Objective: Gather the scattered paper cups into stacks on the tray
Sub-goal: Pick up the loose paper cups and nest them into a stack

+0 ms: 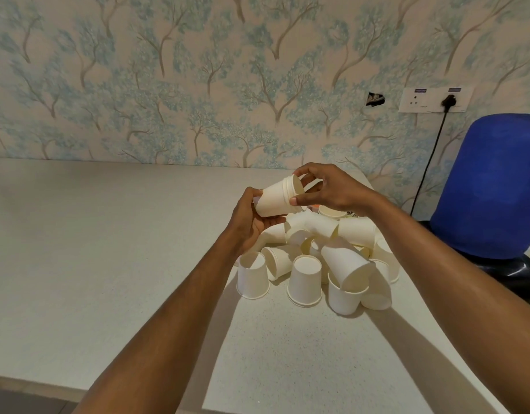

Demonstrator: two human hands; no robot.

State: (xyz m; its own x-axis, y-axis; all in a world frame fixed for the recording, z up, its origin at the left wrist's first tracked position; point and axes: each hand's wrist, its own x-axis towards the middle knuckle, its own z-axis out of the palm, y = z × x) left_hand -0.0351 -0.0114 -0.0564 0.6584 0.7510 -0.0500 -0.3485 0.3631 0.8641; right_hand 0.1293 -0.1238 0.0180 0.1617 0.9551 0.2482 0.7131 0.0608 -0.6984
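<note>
The left hand (251, 218) cradles the sideways nested white paper cup stack (275, 200); the right hand (332, 189), at three o'clock, pinches its rim, likely to align it.

- cup pile (344, 264) hides whatever's under it
- blue chair (490, 186) runs off the right edge
- labels on the socket plate (434, 100) are too tiny to read

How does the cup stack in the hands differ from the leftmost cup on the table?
The held stack is off the table, gripped by the left hand and right hand; the leftmost cup rests on it. The held stack is tilted sideways; the leftmost cup stands upside down. The held stack shows nested rims; the leftmost cup is single. Both are white.
</note>
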